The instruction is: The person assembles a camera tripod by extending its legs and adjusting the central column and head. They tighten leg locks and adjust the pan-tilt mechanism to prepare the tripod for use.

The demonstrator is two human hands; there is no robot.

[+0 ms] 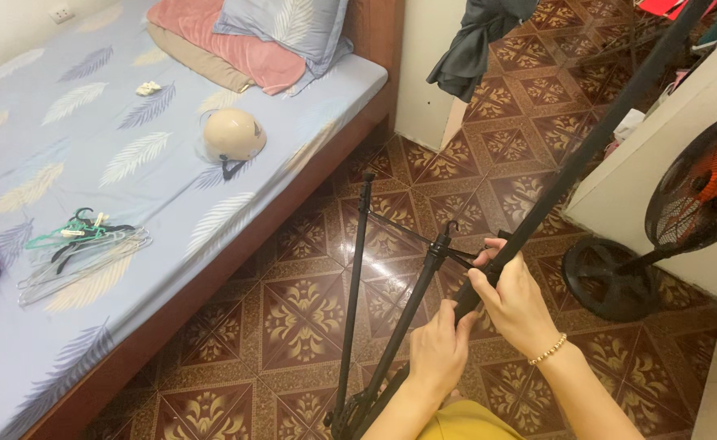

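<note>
Our right hand [511, 295] is wrapped around the black pole [570, 171] of a folding stand, fingers curled shut on it just where the thin braces [411, 232] meet the sliding collar [440, 243]. Our left hand [440, 346] grips the same pole lower down, closed on it, close beside the right. The pole runs up and away toward the top right, past the standing fan [692, 200]; the stand's two legs [357, 301] reach down over the patterned floor tiles [293, 301], their feet gathered near our knees.

We judge we are at the stage of working the collar along the pole to spread or fold the legs. The next move would call for a steady hold with the lower hand while the upper one slides the collar.

Beyond, on the bed [65, 147], lie a cream helmet [234, 134] and a bunch of clothes hangers [81, 248].
</note>
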